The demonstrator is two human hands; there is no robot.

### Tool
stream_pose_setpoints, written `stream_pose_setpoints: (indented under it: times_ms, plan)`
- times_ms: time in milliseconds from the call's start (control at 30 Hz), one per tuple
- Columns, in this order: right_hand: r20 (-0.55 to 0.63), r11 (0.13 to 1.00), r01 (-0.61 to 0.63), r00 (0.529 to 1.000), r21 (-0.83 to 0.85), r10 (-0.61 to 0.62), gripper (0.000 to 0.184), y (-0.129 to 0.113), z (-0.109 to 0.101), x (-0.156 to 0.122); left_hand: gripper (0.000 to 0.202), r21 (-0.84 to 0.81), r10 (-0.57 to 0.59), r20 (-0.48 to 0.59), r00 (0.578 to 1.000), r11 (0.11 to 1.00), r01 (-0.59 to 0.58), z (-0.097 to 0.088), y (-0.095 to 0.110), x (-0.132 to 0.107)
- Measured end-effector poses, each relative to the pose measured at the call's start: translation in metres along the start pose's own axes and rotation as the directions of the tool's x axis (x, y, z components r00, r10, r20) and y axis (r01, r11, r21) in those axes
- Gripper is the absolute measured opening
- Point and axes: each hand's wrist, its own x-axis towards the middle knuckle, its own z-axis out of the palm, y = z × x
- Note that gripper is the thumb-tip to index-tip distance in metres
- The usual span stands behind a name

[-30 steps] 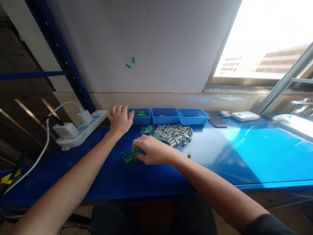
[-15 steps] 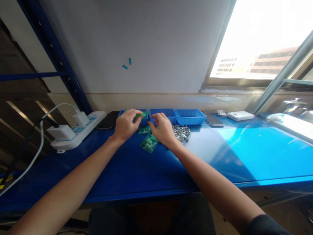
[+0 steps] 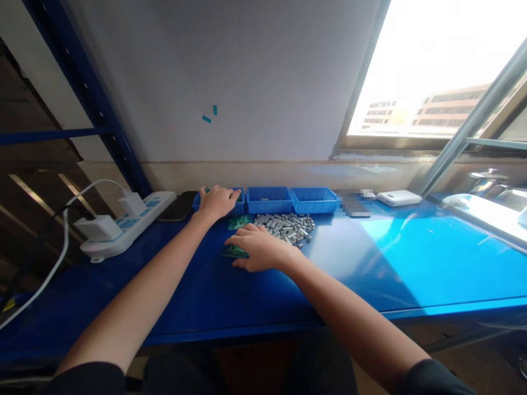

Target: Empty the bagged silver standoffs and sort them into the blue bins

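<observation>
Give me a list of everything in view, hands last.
Table: one, blue, beneath
Open plastic bins: three, blue, rear row
Small metal pieces: many, silver, piled before bins
Shiny flat packets: at least two, green, left of pieces
Power strip: one, white, left
Block plugs: two, white, in strip
Cables: white and black, far left
Phone-like slab: one, black, beside strip
Pixelated object: count unclear, dark, right of bins
Rounded box: one, white, farther right
Unclear item: one, white, far right
Tape-like pieces: two, teal, on wall
Window: one, bright, upper right
Metal posts: two, blue left, grey right
Sleeves: two, dark, bottom
Left hand: one, bare, at left bin
Right hand: one, bare, over packet
</observation>
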Motion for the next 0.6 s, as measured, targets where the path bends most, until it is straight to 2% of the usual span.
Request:
stream_pose_setpoints:
  times_ms: [67, 133, 167, 200, 233, 267, 300, 333, 367, 400, 433, 467, 500, 533, 567, 600]
  plan:
    - [-0.059, 0.999, 0.023, 0.998, 0.033, -0.021, 0.028, -0.001, 0.0, 0.004, 0.042, -0.048, 0.029, -0.124, 0.992, 0.998, -0.035, -0.006, 0.002, -0.013]
    - [-0.193, 0.996, -0.008, 0.981, 0.094, 0.026, 0.022, 0.001, -0.001, 0.008, 0.039, -0.137, 0.043, -0.23, 0.972, 0.988, -0.076, -0.015, 0.004, -0.026]
    - [-0.28, 0.992, -0.036, 0.957, 0.123, 0.069, 0.021, 0.003, -0.002, 0.009, 0.04, -0.217, 0.0, -0.244, 0.97, 0.975, -0.055, -0.02, 0.006, -0.032]
    - [-0.368, 0.988, -0.062, 0.923, 0.141, 0.11, 0.02, 0.006, -0.004, 0.01, 0.042, -0.326, -0.077, -0.212, 0.974, 0.945, 0.003, -0.025, 0.009, -0.038]
    - [-0.443, 0.986, -0.081, 0.886, 0.144, 0.137, 0.019, 0.008, -0.005, 0.01, 0.044, -0.457, -0.168, -0.132, 0.977, 0.885, 0.091, -0.03, 0.012, -0.043]
    - [-0.502, 0.987, -0.094, 0.852, 0.134, 0.149, 0.019, 0.011, -0.007, 0.01, 0.047, -0.588, -0.243, -0.004, 0.97, 0.785, 0.195, -0.033, 0.016, -0.048]
    - [-0.542, 0.988, -0.1, 0.827, 0.115, 0.147, 0.019, 0.013, -0.009, 0.009, 0.05, -0.699, -0.275, 0.15, 0.95, 0.65, 0.298, -0.037, 0.021, -0.052]
    - [-0.567, 0.991, -0.101, 0.813, 0.091, 0.135, 0.02, 0.014, -0.011, 0.008, 0.05, -0.779, -0.251, 0.29, 0.923, 0.499, 0.38, -0.039, 0.027, -0.056]
    - [-0.579, 0.993, -0.097, 0.806, 0.067, 0.118, 0.021, 0.014, -0.011, 0.008, 0.049, -0.828, -0.185, 0.385, 0.904, 0.363, 0.427, -0.041, 0.032, -0.059]
    - [-0.585, 0.995, -0.091, 0.805, 0.047, 0.101, 0.021, 0.014, -0.012, 0.007, 0.044, -0.862, -0.122, 0.417, 0.901, 0.262, 0.434, -0.042, 0.037, -0.062]
    - [-0.586, 0.996, -0.084, 0.805, 0.035, 0.089, 0.022, 0.013, -0.012, 0.007, 0.04, -0.887, -0.085, 0.403, 0.911, 0.207, 0.412, -0.043, 0.04, -0.063]
    - [-0.586, 0.996, -0.079, 0.806, 0.029, 0.081, 0.023, 0.011, -0.011, 0.007, 0.036, -0.91, -0.084, 0.353, 0.932, 0.2, 0.363, -0.044, 0.041, -0.063]
    - [-0.586, 0.996, -0.079, 0.806, 0.033, 0.084, 0.025, 0.01, -0.01, 0.007, 0.033, -0.924, -0.124, 0.267, 0.956, 0.249, 0.291, -0.046, 0.039, -0.062]
    - [-0.586, 0.995, -0.084, 0.805, 0.047, 0.096, 0.03, 0.008, -0.008, 0.008, 0.032, -0.912, -0.184, 0.161, 0.97, 0.347, 0.218, -0.047, 0.034, -0.061]
    - [-0.581, 0.993, -0.094, 0.805, 0.069, 0.116, 0.036, 0.006, -0.007, 0.008, 0.031, -0.865, -0.256, 0.013, 0.967, 0.482, 0.139, -0.049, 0.027, -0.058]
    - [-0.568, 0.99, -0.104, 0.811, 0.092, 0.138, 0.043, 0.004, -0.005, 0.009, 0.03, -0.755, -0.314, -0.155, 0.937, 0.649, 0.093, -0.052, 0.018, -0.055]
